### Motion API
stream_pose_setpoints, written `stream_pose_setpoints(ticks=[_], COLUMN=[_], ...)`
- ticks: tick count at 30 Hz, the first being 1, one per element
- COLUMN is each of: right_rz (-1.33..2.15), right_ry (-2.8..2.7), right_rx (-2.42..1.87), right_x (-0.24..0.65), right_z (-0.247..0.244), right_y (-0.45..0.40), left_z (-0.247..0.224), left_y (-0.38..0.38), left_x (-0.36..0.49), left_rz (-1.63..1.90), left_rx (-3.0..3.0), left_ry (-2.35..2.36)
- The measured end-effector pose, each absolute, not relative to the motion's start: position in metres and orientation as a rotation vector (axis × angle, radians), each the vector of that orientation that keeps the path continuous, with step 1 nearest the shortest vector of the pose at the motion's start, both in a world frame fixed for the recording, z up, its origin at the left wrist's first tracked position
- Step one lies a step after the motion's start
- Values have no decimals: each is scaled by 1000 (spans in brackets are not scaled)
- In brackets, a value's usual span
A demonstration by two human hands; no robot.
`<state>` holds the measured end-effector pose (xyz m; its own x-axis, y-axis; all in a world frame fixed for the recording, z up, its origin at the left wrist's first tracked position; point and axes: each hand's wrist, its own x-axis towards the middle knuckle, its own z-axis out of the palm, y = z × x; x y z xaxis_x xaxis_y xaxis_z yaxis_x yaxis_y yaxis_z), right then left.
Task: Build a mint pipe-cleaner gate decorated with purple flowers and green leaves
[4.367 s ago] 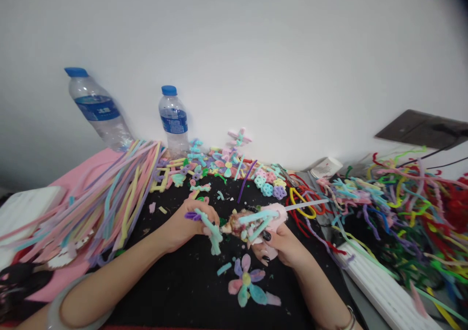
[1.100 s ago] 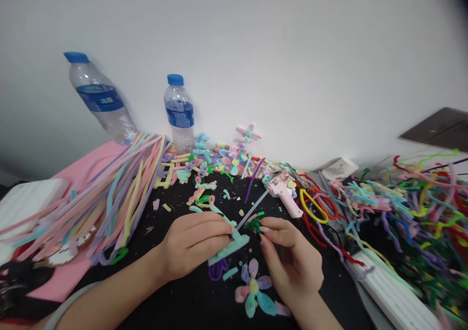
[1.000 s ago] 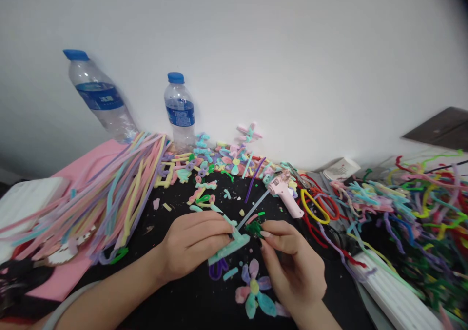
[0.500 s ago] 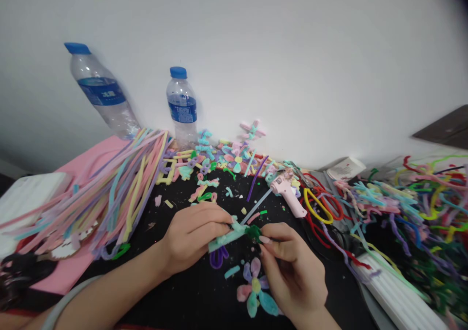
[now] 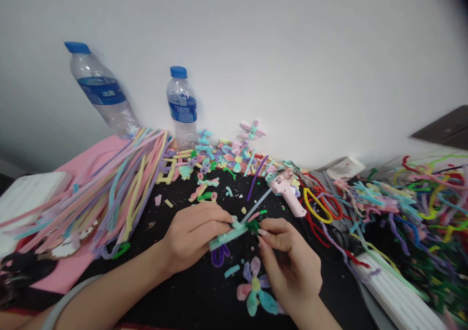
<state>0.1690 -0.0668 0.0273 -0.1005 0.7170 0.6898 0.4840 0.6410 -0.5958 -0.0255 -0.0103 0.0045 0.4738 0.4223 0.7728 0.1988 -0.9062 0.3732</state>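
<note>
My left hand (image 5: 197,235) is closed on a mint-green pipe-cleaner piece (image 5: 228,236), pinching its upper edge between thumb and fingers. At the right end of that piece sits a dark green pipe-cleaner tuft (image 5: 253,225), which my right hand (image 5: 290,259) pinches between thumb and forefinger. Just under the mint piece shows a purple pipe-cleaner loop (image 5: 219,256). A flower (image 5: 256,284) with pastel petals and a yellow centre lies below, beside my right wrist. A short blue pipe-cleaner bit (image 5: 232,271) lies near it.
A pink glue gun (image 5: 288,193) with a long glue stick (image 5: 258,205) lies behind my hands. Pastel pipe cleaners (image 5: 120,184) are heaped at left, tangled bright ones (image 5: 420,208) at right. Two bottles (image 5: 183,108) lean by the wall. A white power strip (image 5: 402,291) lies lower right.
My right hand has shifted slightly left, its fingers still at the dark green tuft. The mint-green piece has moved a little; my left hand is almost unchanged.
</note>
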Motion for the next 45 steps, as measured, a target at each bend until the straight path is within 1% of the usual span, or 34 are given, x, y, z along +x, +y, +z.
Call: stream_pose_setpoints(ticks=[13, 20, 29, 35, 40, 45], right_rz=[252, 254, 303, 333, 348, 326], right_ry=[-1787, -1817, -1836, -1886, -1963, -1886], right_rx=[-993, -959, -972, -1074, -1049, -1056], right_x=[166, 166, 166, 169, 171, 170], right_z=[28, 26, 27, 26, 26, 26], right_y=[-67, -65, -66, -64, -62, -60], left_z=[3, 4, 6, 8, 7, 3], left_y=[-9, -10, -11, -12, -11, -10], left_x=[-26, -22, -22, -21, -20, -19], left_rz=[1381, 1465, 1437, 1414, 1408, 1383], left_rx=[2478, 2421, 2387, 2394, 2384, 2341], left_ry=[531, 562, 578, 618, 636, 685])
